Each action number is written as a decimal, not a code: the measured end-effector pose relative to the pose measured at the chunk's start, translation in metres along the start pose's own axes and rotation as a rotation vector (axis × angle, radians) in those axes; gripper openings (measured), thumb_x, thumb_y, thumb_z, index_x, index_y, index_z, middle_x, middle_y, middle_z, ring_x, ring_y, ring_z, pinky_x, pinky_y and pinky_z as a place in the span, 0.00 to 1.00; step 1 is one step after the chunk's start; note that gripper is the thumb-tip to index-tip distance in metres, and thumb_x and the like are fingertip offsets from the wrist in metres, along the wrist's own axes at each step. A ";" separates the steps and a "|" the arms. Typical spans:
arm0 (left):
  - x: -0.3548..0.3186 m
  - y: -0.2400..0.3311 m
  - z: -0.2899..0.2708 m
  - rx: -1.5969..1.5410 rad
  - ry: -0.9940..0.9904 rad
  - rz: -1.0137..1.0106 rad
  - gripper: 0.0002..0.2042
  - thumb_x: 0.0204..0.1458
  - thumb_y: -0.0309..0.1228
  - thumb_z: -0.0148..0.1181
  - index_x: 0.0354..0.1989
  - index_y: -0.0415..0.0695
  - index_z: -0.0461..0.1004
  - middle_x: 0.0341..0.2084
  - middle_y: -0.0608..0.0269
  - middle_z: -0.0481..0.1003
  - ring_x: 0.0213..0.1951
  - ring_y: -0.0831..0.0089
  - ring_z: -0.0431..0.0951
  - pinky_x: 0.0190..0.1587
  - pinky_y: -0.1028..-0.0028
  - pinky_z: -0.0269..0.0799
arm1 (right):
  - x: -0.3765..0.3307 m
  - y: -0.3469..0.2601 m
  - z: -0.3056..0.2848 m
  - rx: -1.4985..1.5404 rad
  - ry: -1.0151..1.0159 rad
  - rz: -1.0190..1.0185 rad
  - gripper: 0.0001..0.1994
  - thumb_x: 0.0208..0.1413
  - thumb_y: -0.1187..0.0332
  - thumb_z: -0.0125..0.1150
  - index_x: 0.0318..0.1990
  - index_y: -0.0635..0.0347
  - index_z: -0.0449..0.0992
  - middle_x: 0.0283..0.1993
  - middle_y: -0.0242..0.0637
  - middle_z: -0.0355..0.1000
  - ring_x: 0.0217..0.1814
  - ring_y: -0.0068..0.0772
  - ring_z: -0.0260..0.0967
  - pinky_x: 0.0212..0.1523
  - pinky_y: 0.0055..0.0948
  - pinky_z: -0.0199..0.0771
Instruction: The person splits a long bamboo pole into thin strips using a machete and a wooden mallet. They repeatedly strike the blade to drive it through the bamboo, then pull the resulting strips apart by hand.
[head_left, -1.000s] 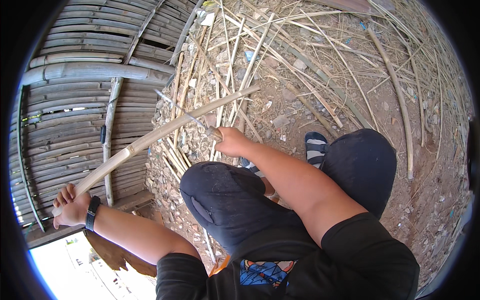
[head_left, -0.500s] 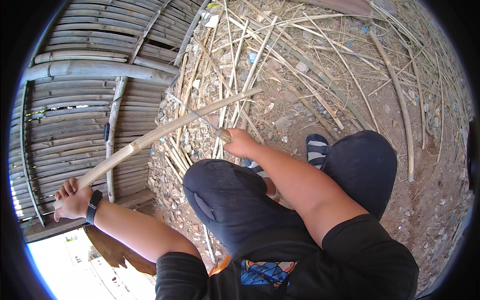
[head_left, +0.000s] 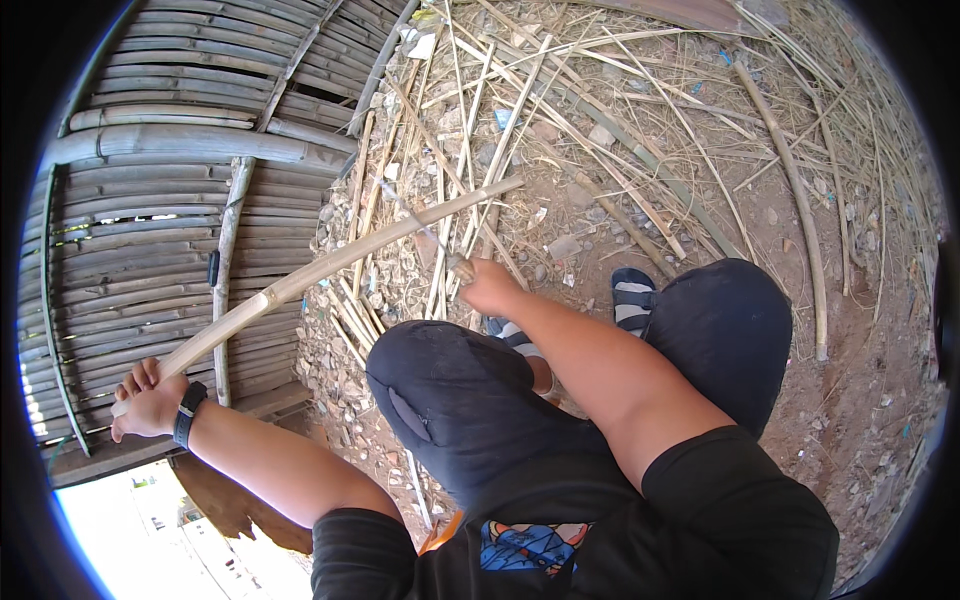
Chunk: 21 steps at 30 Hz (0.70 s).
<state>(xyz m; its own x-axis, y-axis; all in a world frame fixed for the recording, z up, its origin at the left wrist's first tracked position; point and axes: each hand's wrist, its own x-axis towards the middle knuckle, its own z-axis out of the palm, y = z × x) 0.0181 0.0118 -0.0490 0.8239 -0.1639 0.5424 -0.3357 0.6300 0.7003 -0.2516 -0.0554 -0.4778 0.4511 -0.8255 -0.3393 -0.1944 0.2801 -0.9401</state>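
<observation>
My left hand (head_left: pixel 150 402), with a dark watch at its wrist, is wrapped round the near end of a long split bamboo piece (head_left: pixel 320 268). The bamboo slants away to the right, a node part-way along it. In my right hand (head_left: pixel 490 287) is the wooden handle of a knife (head_left: pixel 409 211). Its narrow blade, seen nearly edge-on, crosses the bamboo toward its far end and points up and left. Whether the blade touches the bamboo I cannot tell.
A bamboo-slat wall (head_left: pixel 150 240) stands on the left. Bamboo strips (head_left: pixel 520 100) and shavings litter the stony ground ahead. A longer pole (head_left: pixel 795 190) lies to the right. My bent knees (head_left: pixel 720 340) and sandalled feet (head_left: pixel 633 300) are below my arms.
My right hand and the knife have shifted a little to the right, the blade crossing nearer the bamboo's far end. My left hand and the bamboo have barely moved.
</observation>
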 end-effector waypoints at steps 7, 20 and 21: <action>0.000 0.010 0.001 -0.041 -0.121 0.011 0.36 0.56 0.75 0.30 0.23 0.50 0.61 0.13 0.73 0.53 0.14 0.76 0.48 0.17 0.76 0.45 | -0.009 -0.065 0.001 -0.206 -0.192 -0.346 0.16 0.47 0.68 0.62 0.45 0.63 0.75 0.37 0.55 0.77 0.42 0.54 0.77 0.45 0.45 0.75; 0.009 0.006 0.001 -0.043 -0.120 0.012 0.38 0.53 0.77 0.31 0.23 0.49 0.61 0.12 0.73 0.53 0.14 0.77 0.47 0.17 0.76 0.45 | -0.001 -0.064 0.003 -0.204 -0.096 -0.409 0.14 0.47 0.68 0.62 0.42 0.61 0.73 0.31 0.52 0.75 0.35 0.55 0.76 0.39 0.47 0.75; 0.008 0.007 0.002 -0.059 -0.137 0.006 0.38 0.52 0.77 0.32 0.23 0.49 0.61 0.13 0.73 0.53 0.14 0.77 0.48 0.17 0.76 0.45 | -0.002 -0.066 0.005 -0.222 -0.092 -0.513 0.14 0.47 0.68 0.63 0.42 0.61 0.73 0.31 0.53 0.75 0.36 0.56 0.76 0.39 0.47 0.75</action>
<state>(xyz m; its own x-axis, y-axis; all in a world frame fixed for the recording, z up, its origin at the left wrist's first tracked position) 0.0213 0.0134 -0.0386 0.7507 -0.2592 0.6077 -0.3099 0.6741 0.6704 -0.2354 -0.0695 -0.4152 0.6079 -0.7801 0.1481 -0.1045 -0.2635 -0.9590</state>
